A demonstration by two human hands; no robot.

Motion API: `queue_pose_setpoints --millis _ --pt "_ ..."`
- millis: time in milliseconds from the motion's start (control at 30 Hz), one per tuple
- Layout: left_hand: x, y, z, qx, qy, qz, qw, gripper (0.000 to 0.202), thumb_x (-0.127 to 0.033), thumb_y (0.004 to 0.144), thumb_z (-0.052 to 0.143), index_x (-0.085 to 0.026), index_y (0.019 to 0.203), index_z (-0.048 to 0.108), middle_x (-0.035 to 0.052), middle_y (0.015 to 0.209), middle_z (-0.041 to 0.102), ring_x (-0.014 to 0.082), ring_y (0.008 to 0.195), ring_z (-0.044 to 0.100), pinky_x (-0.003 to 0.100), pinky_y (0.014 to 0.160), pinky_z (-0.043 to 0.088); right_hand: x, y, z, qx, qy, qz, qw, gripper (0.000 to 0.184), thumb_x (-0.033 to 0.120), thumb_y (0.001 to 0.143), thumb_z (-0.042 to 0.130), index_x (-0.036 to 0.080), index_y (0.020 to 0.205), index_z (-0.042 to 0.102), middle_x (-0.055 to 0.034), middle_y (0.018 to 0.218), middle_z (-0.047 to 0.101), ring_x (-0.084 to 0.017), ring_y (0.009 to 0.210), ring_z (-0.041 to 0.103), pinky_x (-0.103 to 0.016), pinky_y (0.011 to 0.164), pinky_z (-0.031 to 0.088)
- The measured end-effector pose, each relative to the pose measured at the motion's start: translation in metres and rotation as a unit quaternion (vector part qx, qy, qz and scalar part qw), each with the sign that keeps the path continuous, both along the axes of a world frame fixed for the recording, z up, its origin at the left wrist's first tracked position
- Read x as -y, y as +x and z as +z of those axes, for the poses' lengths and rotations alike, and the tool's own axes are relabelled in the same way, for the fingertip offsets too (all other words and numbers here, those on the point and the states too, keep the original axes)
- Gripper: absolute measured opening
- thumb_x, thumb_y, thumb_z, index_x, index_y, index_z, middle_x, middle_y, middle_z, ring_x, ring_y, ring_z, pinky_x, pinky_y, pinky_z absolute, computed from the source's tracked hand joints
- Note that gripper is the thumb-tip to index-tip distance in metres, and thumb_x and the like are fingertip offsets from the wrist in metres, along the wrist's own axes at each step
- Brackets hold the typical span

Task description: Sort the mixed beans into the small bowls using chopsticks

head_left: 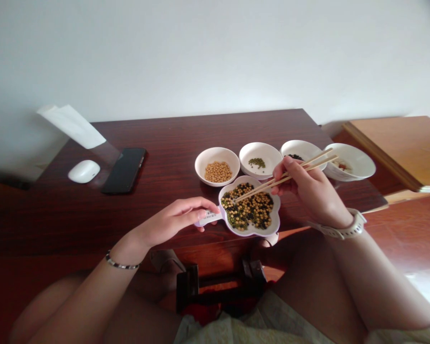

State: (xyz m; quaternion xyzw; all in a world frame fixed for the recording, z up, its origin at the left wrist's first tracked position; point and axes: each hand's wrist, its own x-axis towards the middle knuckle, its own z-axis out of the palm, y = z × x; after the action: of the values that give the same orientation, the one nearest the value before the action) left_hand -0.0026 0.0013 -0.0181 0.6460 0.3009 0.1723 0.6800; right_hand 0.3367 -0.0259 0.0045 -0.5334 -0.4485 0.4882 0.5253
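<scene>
A shallow flower-shaped dish [277, 210] with a purple rim holds mixed yellow, black and green beans. My left hand [182, 213] is closed on its short handle, which bears a label with printed characters. In my right hand [304, 184] is a pair of wooden chopsticks [260, 189], their tips down among the beans in the upper left of the dish. Whether a bean sits between the tips is too small to tell. Just behind the dish stand a white bowl of yellow soybeans [218, 172] and a white bowl with some green beans [257, 163].
Further right are a bowl [304, 149] of dark beans, partly behind my right hand, and a bowl [358, 165] with pale and reddish pieces. On the left lie a black phone [124, 170], a white rounded case [84, 171] and a white paper strip [75, 128]. A wall backs the table.
</scene>
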Motion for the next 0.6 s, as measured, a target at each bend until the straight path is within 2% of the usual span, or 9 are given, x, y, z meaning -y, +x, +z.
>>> queue_pose_setpoints --millis 300,600 --pt "-0.0003 -0.0004 -0.001 0.003 0.0 0.0 1.0 0.027 -0.037 0.114 0.066 -0.02 0.129 0.08 0.0088 0.13 0.075 0.0169 0.098 0.066 0.025 0.085 0.059 -0.0008 0.0074 0.0004 0.015 -0.013 0.004 1.0 0.045 0.061 0.101 0.076 0.02 0.084 0.075 -0.0038 0.075 0.071 -0.015 0.064 0.069 -0.023 0.058 0.059" --pt "-0.0001 -0.0002 -0.0019 0.0 -0.001 -0.001 1.0 0.029 -0.038 0.114 0.064 -0.02 0.133 0.079 0.0094 0.133 0.075 0.0193 0.105 0.067 0.026 0.087 0.061 -0.0006 0.0064 0.0 0.01 -0.016 0.01 1.0 0.046 0.063 0.1 0.077 0.02 0.084 0.076 -0.0039 0.077 0.072 -0.014 0.065 0.07 -0.021 0.059 0.06"
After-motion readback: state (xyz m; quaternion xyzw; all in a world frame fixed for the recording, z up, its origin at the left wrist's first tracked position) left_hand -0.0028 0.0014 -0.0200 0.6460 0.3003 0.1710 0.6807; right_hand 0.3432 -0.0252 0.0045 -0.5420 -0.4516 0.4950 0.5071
